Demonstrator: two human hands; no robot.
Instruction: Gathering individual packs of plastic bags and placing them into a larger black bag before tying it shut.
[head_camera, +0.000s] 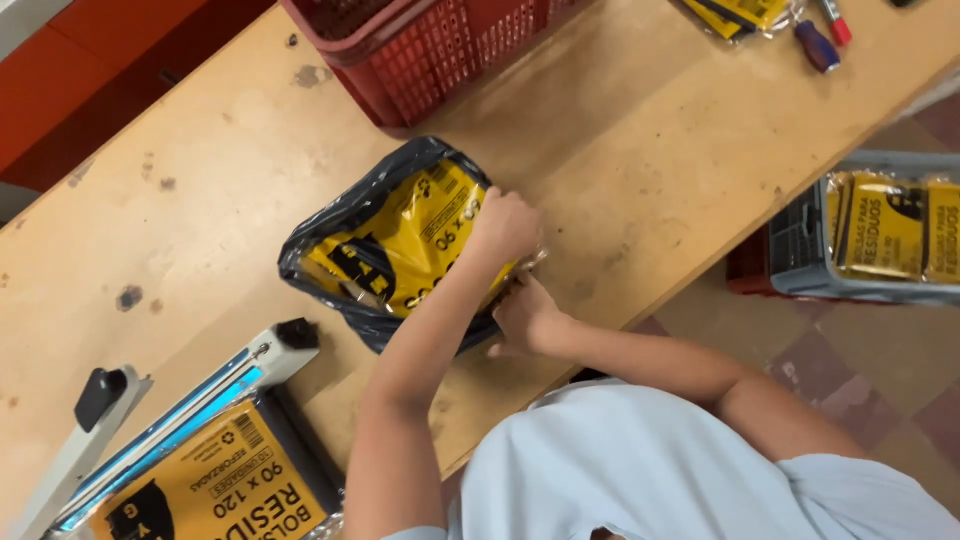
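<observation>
Both hands, left hand (508, 226) and right hand (526, 318), are gripping the yellow-and-black bag pack's (395, 240) right end on the counter (650, 150), seemingly closing its clear sleeve.

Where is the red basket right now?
In the head view, the red basket sits at the table's far edge, top centre, just beyond the black-and-yellow bag pack under both hands.

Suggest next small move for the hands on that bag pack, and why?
Probably smooth the open end flat. Both the left hand and right hand pinch the clear wrap at the right edge of the yellow-and-black bag pack, which looks bunched, and the heat sealer lies beside it.
</observation>
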